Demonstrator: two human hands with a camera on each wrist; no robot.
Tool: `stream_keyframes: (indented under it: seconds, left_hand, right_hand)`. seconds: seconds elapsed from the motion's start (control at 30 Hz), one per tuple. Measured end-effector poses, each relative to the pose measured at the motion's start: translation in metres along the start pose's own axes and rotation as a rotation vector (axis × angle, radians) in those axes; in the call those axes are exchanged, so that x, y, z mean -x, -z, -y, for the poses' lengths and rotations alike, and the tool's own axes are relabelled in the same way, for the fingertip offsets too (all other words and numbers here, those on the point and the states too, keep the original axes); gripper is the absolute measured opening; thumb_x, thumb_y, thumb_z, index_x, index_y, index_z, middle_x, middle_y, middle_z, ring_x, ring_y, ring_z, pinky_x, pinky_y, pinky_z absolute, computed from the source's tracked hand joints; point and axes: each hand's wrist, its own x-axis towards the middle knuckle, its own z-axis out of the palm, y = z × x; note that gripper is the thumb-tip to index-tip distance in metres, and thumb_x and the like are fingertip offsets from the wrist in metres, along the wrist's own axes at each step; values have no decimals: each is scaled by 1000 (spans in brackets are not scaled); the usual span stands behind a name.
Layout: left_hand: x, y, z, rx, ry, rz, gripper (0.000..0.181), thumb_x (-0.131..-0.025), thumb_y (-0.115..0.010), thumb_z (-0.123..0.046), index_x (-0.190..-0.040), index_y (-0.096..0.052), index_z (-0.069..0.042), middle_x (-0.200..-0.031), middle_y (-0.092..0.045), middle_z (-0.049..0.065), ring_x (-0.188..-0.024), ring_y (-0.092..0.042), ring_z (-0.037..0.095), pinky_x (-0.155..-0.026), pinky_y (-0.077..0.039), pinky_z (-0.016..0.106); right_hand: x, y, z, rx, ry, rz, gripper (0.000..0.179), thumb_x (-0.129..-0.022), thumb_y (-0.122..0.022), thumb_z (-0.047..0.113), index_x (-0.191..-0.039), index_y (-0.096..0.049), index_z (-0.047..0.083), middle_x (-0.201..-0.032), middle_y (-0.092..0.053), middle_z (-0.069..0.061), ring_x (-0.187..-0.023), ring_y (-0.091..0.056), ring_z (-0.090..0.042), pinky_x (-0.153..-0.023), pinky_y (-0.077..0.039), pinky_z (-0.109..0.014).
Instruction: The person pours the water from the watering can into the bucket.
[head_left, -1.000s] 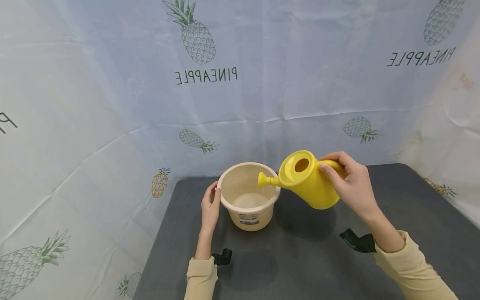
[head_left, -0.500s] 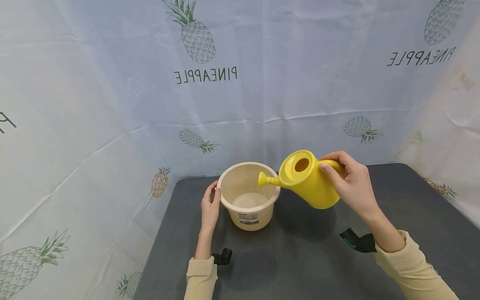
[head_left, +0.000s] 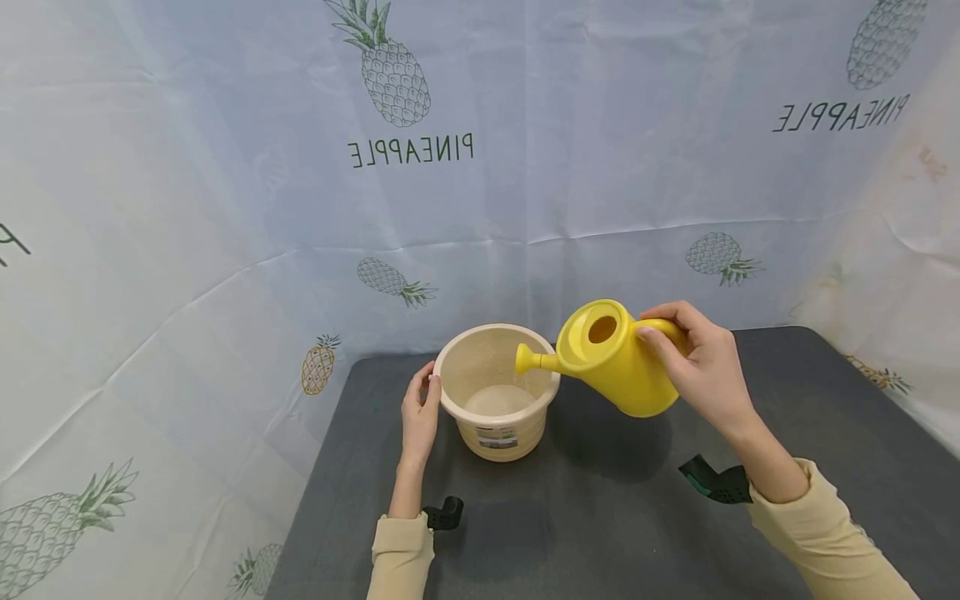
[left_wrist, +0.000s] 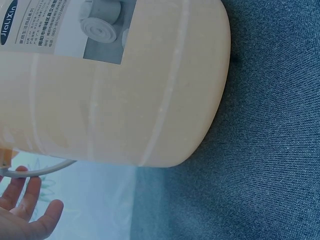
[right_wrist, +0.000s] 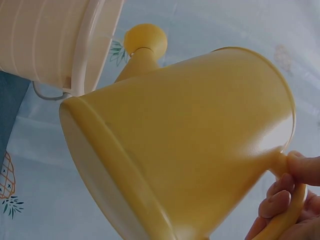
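My right hand (head_left: 701, 367) grips the handle of a yellow watering can (head_left: 630, 371), its fingers curled round it. The can is held up over the table, tilted left, with its rose (head_left: 524, 359) over the opening of a cream plastic bucket (head_left: 498, 437). Faint thin streams of water fall from the rose into the bucket. At the bucket's left rim is my left hand (head_left: 420, 417); its fairly straight fingers (left_wrist: 33, 192) touch the thin grey bail (left_wrist: 47, 170) there. The bucket stands upright, with a printed label (left_wrist: 97, 30) on its near side.
The dark table (head_left: 600, 542) ends at a back edge close behind the bucket. A white curtain (head_left: 525, 167) printed with pineapples hangs behind the table and along both sides. A black strap mount (head_left: 720, 481) juts from the right wrist, another (head_left: 444, 513) from the left.
Both hands, the watering can and the bucket stay in nearly the same place. Faint water streams show under the rose in all the head frames.
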Motion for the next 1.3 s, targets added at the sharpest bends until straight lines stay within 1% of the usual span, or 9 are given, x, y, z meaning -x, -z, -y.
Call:
stream_keyframes:
  seconds: [0.23, 0.43, 1.17, 1.27, 1.3]
  left_hand:
    - [0, 0, -1, -1, 11, -8, 40, -99, -46, -25, -133, -48, -6, -132, -48, 11, -123, -43, 23, -96, -37, 47]
    - [0, 0, -1, 3, 8, -5, 39, -99, -46, -25, -133, -48, -5, -132, -48, 11, -123, -43, 23, -98, -36, 48]
    - [0, 0, 0, 3, -3, -6, 39, -99, -47, -26, -133, -49, -6, -131, -49, 11, -121, -45, 23, -96, -37, 48]
    - [0, 0, -1, -3, 0, -4, 39, -99, -47, -25, -133, -49, -5, -131, -49, 12, -121, -45, 23, -96, -37, 47]
    - [1, 0, -5, 2, 3, -1, 39, -99, -47, -23, -133, -48, -4, -132, -49, 13, -121, -45, 25, -96, -37, 48]
  right_hand:
    - [0, 0, -1, -2, 2, 7, 19, -83, -64, -8, -100, -64, -1, -89, -63, -13, -76, -54, -1, -69, -42, -10]
    - [0, 0, -1, 4, 3, 4, 18, -82, -64, -8, -100, -63, -1, -88, -62, -13, -77, -54, -1, -69, -41, -10]
    - [0, 0, 1, 10, -3, 5, 17, -82, -64, -7, -99, -64, -1, -88, -63, -11, -75, -54, 0, -68, -42, -10]
    - [0, 0, 1, 10, -3, 4, 17, -83, -65, -7, -98, -64, -1, -87, -63, -12, -75, -54, 0, -67, -42, -10]
    - [0, 0, 1, 11, -4, 4, 17, -83, -65, -6, -98, -64, -1, -87, -63, -12, -75, -54, 0, -67, -42, -10]
